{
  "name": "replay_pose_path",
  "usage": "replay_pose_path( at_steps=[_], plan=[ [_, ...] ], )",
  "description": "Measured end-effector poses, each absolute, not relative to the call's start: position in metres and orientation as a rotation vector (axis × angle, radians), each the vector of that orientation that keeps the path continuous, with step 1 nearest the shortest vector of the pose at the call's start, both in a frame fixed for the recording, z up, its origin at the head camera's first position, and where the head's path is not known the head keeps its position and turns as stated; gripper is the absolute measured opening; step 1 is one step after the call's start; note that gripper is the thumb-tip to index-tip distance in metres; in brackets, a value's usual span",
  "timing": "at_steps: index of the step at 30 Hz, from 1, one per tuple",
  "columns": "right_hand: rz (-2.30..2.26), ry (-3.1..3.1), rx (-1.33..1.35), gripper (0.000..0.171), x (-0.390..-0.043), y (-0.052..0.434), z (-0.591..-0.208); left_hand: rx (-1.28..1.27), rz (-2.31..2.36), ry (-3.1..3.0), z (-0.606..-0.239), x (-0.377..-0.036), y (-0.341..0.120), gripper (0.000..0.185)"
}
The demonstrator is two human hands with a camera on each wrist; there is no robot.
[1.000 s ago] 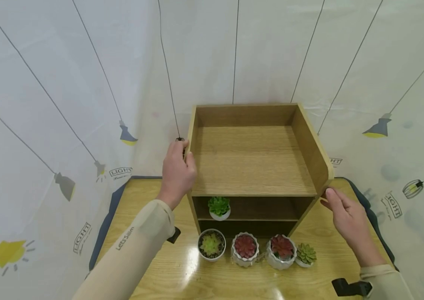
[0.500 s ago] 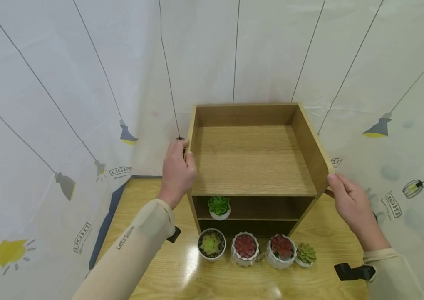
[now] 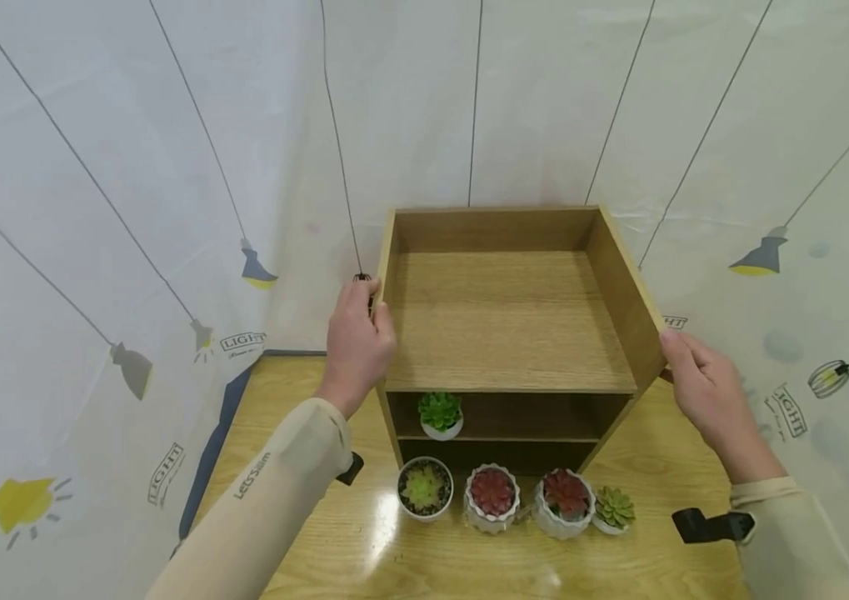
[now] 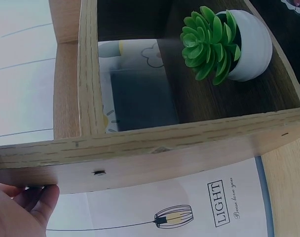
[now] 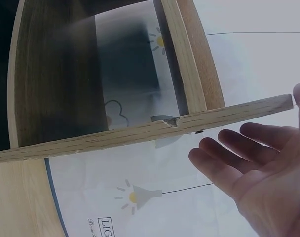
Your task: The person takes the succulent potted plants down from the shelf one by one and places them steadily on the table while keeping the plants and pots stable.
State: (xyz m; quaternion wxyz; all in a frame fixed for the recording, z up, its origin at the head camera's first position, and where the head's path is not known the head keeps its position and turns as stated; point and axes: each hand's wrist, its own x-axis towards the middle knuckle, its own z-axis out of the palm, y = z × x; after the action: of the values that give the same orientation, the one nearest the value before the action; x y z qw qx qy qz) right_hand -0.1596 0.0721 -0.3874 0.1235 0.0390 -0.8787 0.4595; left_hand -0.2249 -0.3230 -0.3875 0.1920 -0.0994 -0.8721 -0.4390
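Note:
A wooden desktop shelf [image 3: 506,321] stands upright with its compartments facing me. My left hand [image 3: 358,350] grips its left side panel near the top, with curled fingers at the outer face in the left wrist view. At the right side panel [image 5: 115,133], my right hand [image 3: 712,404] lays its thumb on the edge, while its fingers [image 5: 224,165] extend loosely along the outside. A bright green potted succulent [image 3: 441,412] sits at the left of the middle compartment; its white pot [image 4: 252,45] shows in the left wrist view.
Along the shelf's front stand a yellow-green succulent [image 3: 425,490], two red ones in fluted pots [image 3: 491,493] [image 3: 565,497] and a small green one [image 3: 614,507]. They are on a wooden table [image 3: 409,558]. A lamp-printed sheet [image 3: 544,100] hangs behind.
My right hand has slid up and back along the shelf's right side panel, its thumb coming onto the edge. The left hand, shelf and plants stay in place.

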Motion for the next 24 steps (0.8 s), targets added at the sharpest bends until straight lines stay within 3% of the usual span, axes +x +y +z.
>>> replay_pose_path(
  at_steps=[24],
  plan=[
    [1.192,-2.892,0.07,0.071,-0.192,0.074,-0.352,-0.284,-1.233,-2.422,-0.388,-0.225,-0.322,0.039]
  ],
)
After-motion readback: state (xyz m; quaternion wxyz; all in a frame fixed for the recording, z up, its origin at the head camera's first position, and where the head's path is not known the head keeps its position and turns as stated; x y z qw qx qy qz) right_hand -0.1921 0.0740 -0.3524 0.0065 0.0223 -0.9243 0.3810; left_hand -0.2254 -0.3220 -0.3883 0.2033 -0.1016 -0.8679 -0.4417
